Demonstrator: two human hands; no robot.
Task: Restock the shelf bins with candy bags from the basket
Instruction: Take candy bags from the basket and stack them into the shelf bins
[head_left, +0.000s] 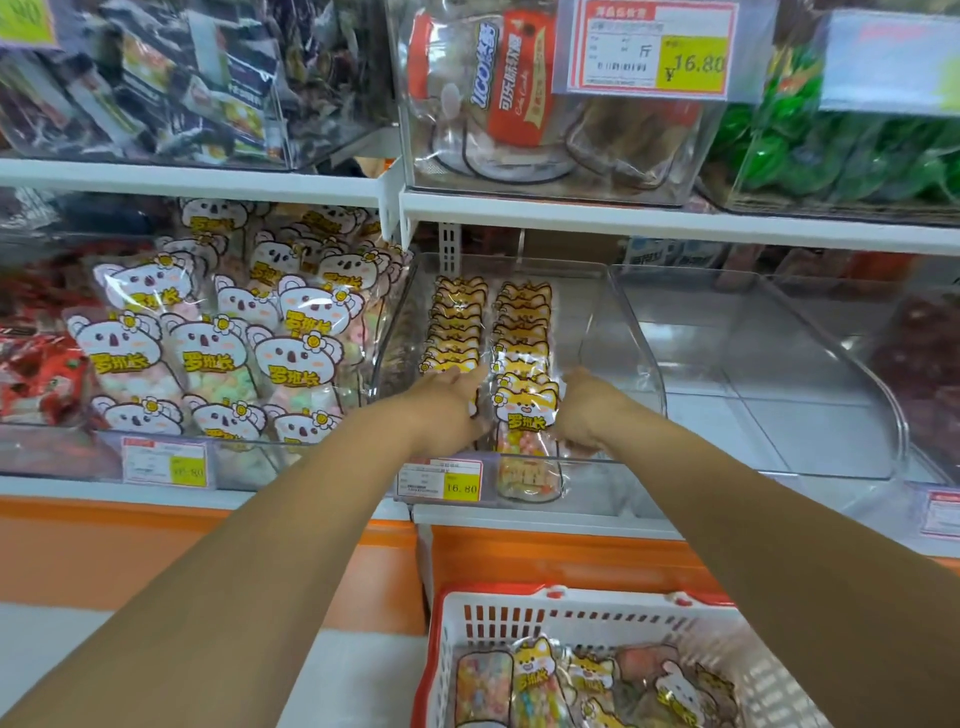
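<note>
Front bag (524, 415) in bin (641, 364): clear, yellow fox header, pastel candies. The left hand (447, 402) lies flat against it; right hand (587, 410) grip cannot be told.

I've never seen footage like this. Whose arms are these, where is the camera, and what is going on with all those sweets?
There is no machine here. These are a person's two bare arms, filmed by one wide-angle camera worn on the head, looking forward and down. That is why the arms seem to grow out of the bottom corners.

The left hand and right hand reach into a clear shelf bin. They sit on either side of a fox-faced candy bag at the front of the right-hand of two rows of such bags. The picture does not show whether the fingers grip the bag or only press against it.

Below stands a red and white basket with more candy bags in it. The bin to the left holds koala-faced bags.
</note>
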